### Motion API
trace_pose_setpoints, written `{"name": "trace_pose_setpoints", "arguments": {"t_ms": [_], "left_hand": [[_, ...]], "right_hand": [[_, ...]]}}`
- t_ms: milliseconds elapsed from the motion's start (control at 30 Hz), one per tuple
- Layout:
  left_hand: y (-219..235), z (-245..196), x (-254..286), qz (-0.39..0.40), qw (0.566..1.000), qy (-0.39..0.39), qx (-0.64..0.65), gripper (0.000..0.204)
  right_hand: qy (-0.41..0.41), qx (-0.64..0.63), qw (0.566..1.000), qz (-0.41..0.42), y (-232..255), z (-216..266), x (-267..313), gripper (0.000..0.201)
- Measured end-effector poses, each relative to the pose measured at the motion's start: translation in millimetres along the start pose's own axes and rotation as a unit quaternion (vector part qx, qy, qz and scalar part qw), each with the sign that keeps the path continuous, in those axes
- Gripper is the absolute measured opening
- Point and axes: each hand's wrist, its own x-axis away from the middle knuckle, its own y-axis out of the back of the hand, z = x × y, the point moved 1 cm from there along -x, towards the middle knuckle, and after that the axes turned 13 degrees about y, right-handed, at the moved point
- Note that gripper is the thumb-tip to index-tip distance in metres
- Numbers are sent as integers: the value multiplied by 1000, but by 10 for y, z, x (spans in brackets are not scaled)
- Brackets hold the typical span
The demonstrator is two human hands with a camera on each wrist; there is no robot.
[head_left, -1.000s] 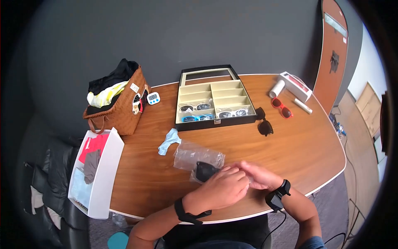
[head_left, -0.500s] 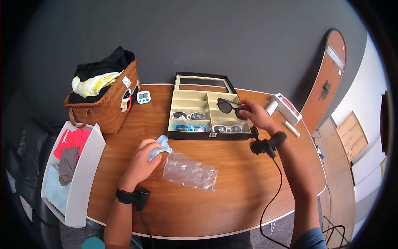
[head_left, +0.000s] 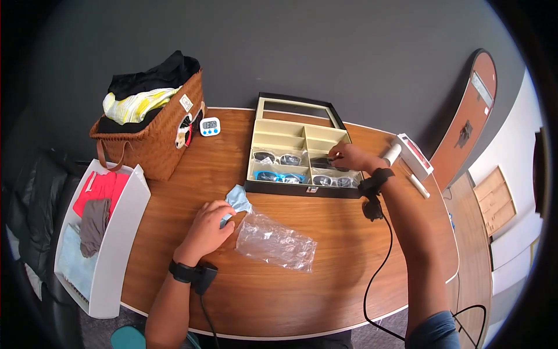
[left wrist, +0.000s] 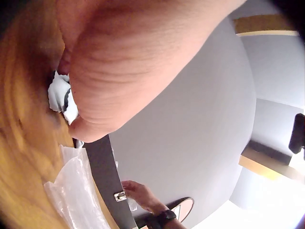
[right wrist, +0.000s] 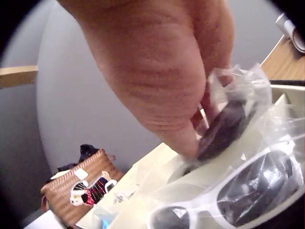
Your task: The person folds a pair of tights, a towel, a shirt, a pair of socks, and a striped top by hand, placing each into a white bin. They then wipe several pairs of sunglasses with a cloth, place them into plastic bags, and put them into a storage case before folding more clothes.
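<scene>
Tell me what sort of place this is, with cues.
Probably an office or meeting room, though a home workspace is possible: a large wooden table with a curved edge, grey carpet below, and what looks like a black leather chair at left.

Indoor rm, prob. office or mtg rm; home not ruled out. Signs: plain dk-grey wall (head_left: 325, 52), big wood-top surface (head_left: 285, 296) w/ rounded corners & white edging, blk leather-look chair (head_left: 38, 198) at L, grey carpet (head_left: 398, 317) underneath. Basket (head_left: 160, 150) w/ cloth items (head_left: 136, 109) more home-like.
</scene>
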Motion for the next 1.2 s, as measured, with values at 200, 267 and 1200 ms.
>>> {"name": "trace_pose_setpoints", "arguments": {"t_ms": [200, 267, 1200], "left_hand": [[4, 7, -18, 2, 1000, -3, 10, 18], [11, 19, -3, 3, 1000, -1, 12, 18], [69, 2, 9, 52, 995, 83, 32, 33]], "right_hand": [[-25, 16, 998, 49, 90, 132, -29, 26], [-17, 50, 998, 43, 3, 105, -89, 26], [-309, 38, 934, -173, -224, -1069, 1832, 47]]}}
